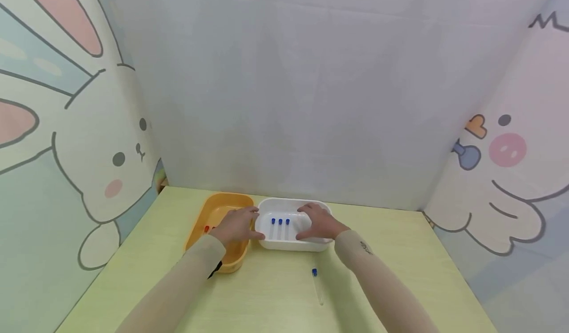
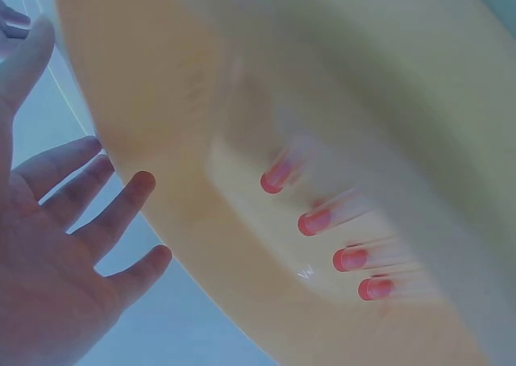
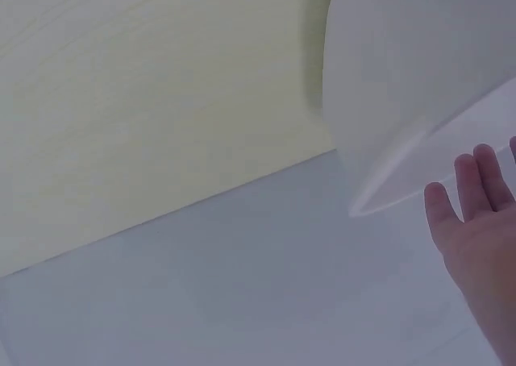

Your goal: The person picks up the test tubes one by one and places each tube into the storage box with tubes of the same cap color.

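Observation:
My left hand (image 1: pixel 237 225) is over the right side of the orange tray (image 1: pixel 243 255), its fingertips and thumb reaching the left rim of the white tray (image 1: pixel 293 246). In the left wrist view its fingers (image 2: pixel 121 213) are spread, with nothing between them. Over the white tray's right part hangs my right hand (image 1: pixel 321 223), thumb and fingers apart. Three clear tubes with blue caps (image 1: pixel 280 221) lie side by side inside the white tray. Several red-capped tubes (image 2: pixel 351 259) lie in the orange tray, partly covered by the left arm in the head view.
One more blue-capped tube (image 1: pixel 317 288) lies on the pale yellow table (image 1: pixel 275 298), in front of the white tray and left of the right forearm. A dark object (image 1: pixel 215 270) shows beside the left sleeve. A whitish curtain wall (image 1: pixel 293 101) stands behind the table.

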Motion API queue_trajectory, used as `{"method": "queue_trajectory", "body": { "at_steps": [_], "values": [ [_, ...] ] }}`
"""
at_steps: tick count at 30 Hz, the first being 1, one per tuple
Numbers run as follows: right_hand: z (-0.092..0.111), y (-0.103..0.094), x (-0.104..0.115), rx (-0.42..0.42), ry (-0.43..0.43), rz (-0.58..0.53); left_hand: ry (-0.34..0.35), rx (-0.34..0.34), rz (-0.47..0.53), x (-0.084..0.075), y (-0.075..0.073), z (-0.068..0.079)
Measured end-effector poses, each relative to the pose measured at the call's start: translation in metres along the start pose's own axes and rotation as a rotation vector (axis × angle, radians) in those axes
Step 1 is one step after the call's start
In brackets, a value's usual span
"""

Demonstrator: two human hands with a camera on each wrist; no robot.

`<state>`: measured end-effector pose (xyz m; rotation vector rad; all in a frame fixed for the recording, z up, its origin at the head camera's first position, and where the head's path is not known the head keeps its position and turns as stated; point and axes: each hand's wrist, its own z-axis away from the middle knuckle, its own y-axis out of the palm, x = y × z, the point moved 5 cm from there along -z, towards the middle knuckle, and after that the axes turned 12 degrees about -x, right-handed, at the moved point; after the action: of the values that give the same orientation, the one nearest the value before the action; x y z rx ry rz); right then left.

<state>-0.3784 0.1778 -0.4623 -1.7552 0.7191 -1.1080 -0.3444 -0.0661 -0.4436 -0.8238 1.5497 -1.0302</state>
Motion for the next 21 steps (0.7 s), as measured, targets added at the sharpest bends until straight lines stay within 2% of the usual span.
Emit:
{"method": "queue_trajectory", "body": {
  "at_steps": [6,11,21],
  "values": [
    [0.017,-0.020,0.007,-0.038,-0.094,0.033,0.000,-0.004,-0.001,0.004,0.002,-0.001],
    [0.037,-0.032,0.013,-0.045,-0.133,0.027,-0.009,-0.007,-0.001,0.004,0.001,-0.001],
    [0.079,-0.041,0.028,-0.026,-0.211,0.038,-0.009,0.008,0.003,0.002,0.001,-0.001]
  ]
}}
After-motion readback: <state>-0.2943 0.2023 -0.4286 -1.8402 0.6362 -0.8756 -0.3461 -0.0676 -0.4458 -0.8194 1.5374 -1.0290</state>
